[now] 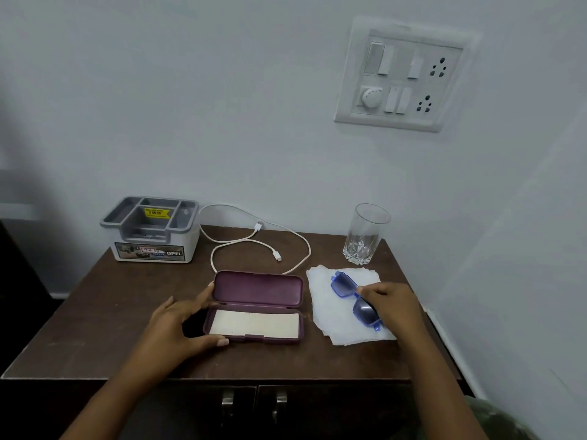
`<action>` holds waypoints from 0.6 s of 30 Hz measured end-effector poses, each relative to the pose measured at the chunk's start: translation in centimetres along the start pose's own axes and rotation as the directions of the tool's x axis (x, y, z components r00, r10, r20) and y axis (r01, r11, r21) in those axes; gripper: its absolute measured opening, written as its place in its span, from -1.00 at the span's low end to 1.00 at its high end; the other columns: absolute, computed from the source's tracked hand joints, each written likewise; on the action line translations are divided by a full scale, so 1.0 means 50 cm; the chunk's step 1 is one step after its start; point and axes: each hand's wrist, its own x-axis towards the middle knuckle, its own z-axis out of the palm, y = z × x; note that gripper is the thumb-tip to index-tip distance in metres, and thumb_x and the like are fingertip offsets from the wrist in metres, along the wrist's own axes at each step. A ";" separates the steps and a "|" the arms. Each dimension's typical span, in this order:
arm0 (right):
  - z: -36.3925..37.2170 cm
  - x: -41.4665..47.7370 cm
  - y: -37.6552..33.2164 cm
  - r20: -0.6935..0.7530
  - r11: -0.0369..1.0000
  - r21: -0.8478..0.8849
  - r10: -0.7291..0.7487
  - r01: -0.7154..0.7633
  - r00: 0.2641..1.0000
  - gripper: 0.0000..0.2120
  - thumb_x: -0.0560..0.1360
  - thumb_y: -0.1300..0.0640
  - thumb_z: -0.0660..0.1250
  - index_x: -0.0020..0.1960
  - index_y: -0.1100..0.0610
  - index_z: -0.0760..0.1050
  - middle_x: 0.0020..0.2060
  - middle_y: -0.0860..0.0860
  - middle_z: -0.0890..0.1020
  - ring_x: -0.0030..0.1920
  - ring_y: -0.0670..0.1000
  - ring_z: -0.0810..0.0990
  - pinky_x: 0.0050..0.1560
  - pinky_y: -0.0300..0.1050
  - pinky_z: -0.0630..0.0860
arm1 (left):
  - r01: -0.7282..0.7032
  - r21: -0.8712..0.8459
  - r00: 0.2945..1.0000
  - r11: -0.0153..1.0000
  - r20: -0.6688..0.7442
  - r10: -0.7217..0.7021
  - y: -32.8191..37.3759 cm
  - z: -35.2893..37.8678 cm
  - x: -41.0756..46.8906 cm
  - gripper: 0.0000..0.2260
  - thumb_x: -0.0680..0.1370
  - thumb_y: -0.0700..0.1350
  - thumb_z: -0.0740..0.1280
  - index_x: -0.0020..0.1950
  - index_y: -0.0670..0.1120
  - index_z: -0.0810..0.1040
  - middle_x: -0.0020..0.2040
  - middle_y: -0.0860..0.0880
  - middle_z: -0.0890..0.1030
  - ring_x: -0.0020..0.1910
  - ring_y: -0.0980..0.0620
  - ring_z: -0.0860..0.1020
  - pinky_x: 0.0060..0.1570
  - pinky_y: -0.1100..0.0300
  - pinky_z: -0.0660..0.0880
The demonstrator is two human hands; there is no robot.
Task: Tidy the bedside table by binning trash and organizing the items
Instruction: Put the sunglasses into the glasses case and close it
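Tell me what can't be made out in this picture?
Head view:
- Arms of the glasses: hidden under the right hand.
- Print on the yellow sticker in the organizer: too small.
- The cupboard doors: cut off by the bottom edge.

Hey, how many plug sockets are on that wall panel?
2. Both sit at the right edge of the panel: upper socket in the top row, lower socket in the bottom row. Nothing covers the panel, so none seem hidden.
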 end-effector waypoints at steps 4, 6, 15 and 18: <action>-0.005 -0.019 -0.015 -0.047 0.996 0.050 -0.075 0.078 0.996 -0.84 0.47 0.13 0.38 -0.27 0.06 0.65 -0.43 -0.10 0.61 -0.36 -0.07 0.54 -0.33 -0.23 0.45 | -0.005 -0.002 1.000 1.000 -0.006 0.005 0.000 -0.001 0.000 -0.15 0.07 0.56 0.26 0.32 0.43 0.17 -0.03 0.70 0.36 0.13 0.66 0.25 0.40 0.25 0.00; 0.001 -0.040 -0.040 -0.064 0.982 0.029 -0.184 0.186 0.981 -0.87 0.48 0.13 0.37 -0.22 0.06 0.66 -0.35 -0.09 0.64 -0.29 -0.10 0.57 -0.26 -0.26 0.45 | -0.008 -0.002 1.000 1.000 -0.009 0.008 0.003 -0.002 -0.001 -0.13 0.05 0.58 0.22 0.33 0.38 0.16 -0.04 0.64 0.42 0.10 0.69 0.22 0.39 0.24 0.01; 0.157 -0.136 -0.144 0.283 0.837 0.102 -0.542 0.537 0.791 -0.90 0.47 0.16 0.37 -0.16 0.07 0.67 -0.24 -0.05 0.63 -0.17 -0.12 0.57 -0.08 -0.33 0.45 | -0.029 0.008 1.000 1.000 -0.005 0.029 0.000 -0.003 0.001 -0.09 0.08 0.57 0.22 0.38 0.32 0.18 0.03 0.55 0.41 0.14 0.62 0.29 0.41 0.21 0.03; 0.185 -0.137 -0.145 0.333 0.815 0.046 -0.557 0.577 0.761 -0.88 0.48 0.10 0.34 -0.13 0.07 0.66 -0.22 0.01 0.62 -0.17 -0.05 0.56 -0.01 -0.09 0.49 | -0.026 0.029 1.000 0.999 0.003 0.025 0.003 -0.005 0.000 -0.06 0.08 0.58 0.20 0.40 0.28 0.15 0.07 0.54 0.36 0.17 0.47 0.35 0.41 0.21 0.03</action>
